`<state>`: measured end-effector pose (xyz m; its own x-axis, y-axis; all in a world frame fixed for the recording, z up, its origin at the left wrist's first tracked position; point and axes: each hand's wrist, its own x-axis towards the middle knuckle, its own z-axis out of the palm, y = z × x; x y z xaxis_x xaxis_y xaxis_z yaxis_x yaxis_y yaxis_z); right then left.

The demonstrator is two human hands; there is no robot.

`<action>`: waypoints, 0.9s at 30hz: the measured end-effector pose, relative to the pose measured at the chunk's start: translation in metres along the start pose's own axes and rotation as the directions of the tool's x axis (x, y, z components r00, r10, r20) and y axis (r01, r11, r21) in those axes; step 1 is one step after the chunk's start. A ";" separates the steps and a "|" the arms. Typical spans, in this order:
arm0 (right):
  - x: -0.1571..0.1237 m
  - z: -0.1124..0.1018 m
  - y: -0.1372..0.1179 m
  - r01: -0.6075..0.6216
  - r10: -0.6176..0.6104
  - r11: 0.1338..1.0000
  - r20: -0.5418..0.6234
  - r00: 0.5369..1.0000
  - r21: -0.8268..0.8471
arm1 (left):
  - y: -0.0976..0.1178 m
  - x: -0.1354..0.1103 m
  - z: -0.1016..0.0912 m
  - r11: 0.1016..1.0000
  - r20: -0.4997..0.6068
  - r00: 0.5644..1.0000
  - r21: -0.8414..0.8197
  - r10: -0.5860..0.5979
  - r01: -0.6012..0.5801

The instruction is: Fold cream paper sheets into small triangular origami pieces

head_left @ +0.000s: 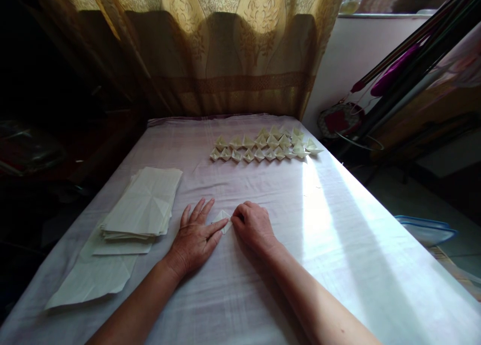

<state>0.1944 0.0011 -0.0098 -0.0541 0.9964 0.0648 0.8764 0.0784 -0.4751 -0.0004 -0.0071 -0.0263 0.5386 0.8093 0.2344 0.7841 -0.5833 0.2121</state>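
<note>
A small folded piece of paper (224,215), diamond-shaped with crease lines, lies flat on the cloth between my hands. My left hand (196,237) is spread open, its index finger pressing across the paper's middle. From the other side, my right hand (253,225) is closed, thumb and fingers pinched at the paper's right corner. The fingers cover that corner.
Left of my hands lies a stack of creased paper sheets (139,205), with longer sheets (93,280) under it. Several folded paper boats (259,143) stand in rows toward the far right of the cloth-covered table (169,144). A curtain (225,49) hangs behind.
</note>
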 end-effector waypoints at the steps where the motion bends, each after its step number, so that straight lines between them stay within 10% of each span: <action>1: 0.000 0.001 0.000 0.002 -0.002 1.000 -0.004 1.000 0.000 | -0.001 0.001 0.001 1.000 0.006 1.000 -0.003 -0.010 0.010; 27: -0.001 0.004 0.003 0.024 -0.023 1.000 -0.030 0.999 0.018 | -0.009 -0.021 -0.014 0.994 -0.109 0.994 0.108 -0.007 0.019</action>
<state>0.1951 0.0002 -0.0147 -0.0601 0.9930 0.1016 0.8660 0.1024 -0.4894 -0.0237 -0.0200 -0.0200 0.4962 0.8008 0.3353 0.8229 -0.5570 0.1125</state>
